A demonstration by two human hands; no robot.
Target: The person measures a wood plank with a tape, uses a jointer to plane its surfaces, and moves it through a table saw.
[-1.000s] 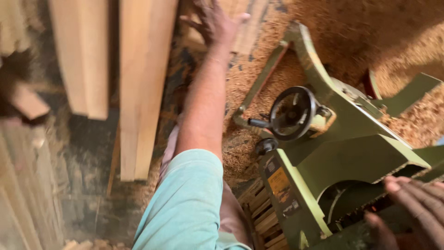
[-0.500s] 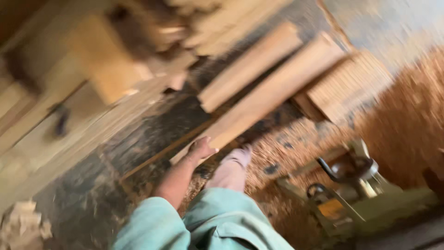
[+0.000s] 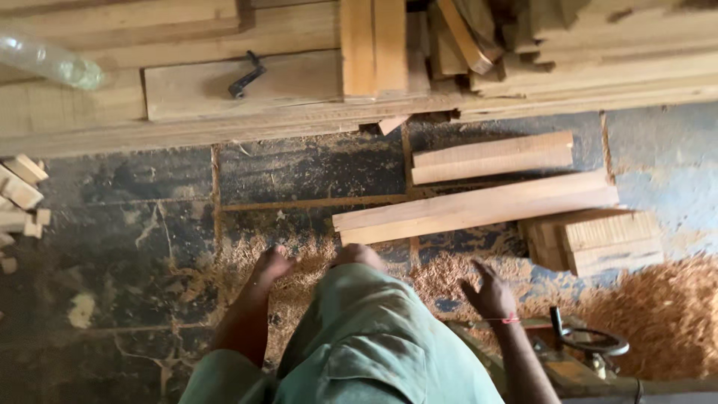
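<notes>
While both hands hang empty, long plank (image 3: 479, 207) beyond left hand (image 3: 271, 263) fingers.

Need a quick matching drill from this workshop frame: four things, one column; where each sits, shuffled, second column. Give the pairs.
1 long plank
2 handwheel
3 clear plastic bottle
4 small wood offcuts

a top left, on stacked boards
b lower right, beside the sawdust pile
c left edge of the floor
d floor, centre, in front of the person

Pairs: 1-d, 2-b, 3-a, 4-c
</notes>
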